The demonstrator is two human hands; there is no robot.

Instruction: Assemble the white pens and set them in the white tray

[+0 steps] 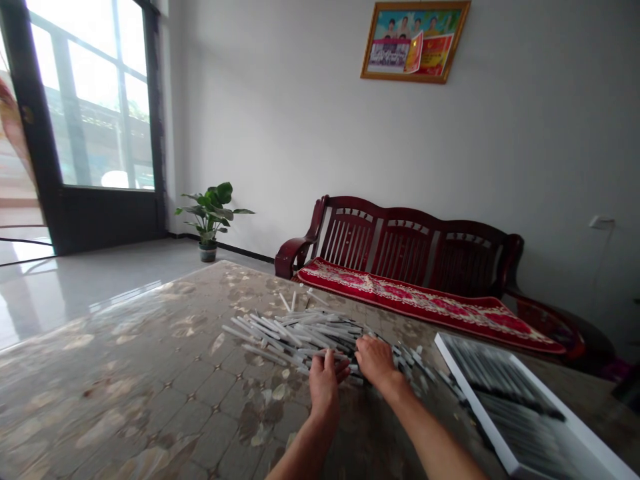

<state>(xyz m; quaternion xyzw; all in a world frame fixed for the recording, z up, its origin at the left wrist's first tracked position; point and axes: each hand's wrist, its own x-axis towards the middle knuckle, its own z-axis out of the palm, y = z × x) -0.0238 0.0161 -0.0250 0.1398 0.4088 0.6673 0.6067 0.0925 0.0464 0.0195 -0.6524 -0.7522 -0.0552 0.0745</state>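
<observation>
A loose pile of pens with pale, translucent barrels and some dark parts lies on the table. My left hand is at the near edge of this pile, its thumb and fingers closed around what looks like one pale pen. Just to its right, my right hand reaches into the pile with its fingers curled down; whatever they grip is hidden beneath the hand. Small pale and dark pieces, probably pen caps, are scattered to the right of my right hand.
A white open box at the right holds rows of pens with dark ends. The table has a patterned cover. Beyond it stand a dark red wooden bench with a red runner and a potted plant.
</observation>
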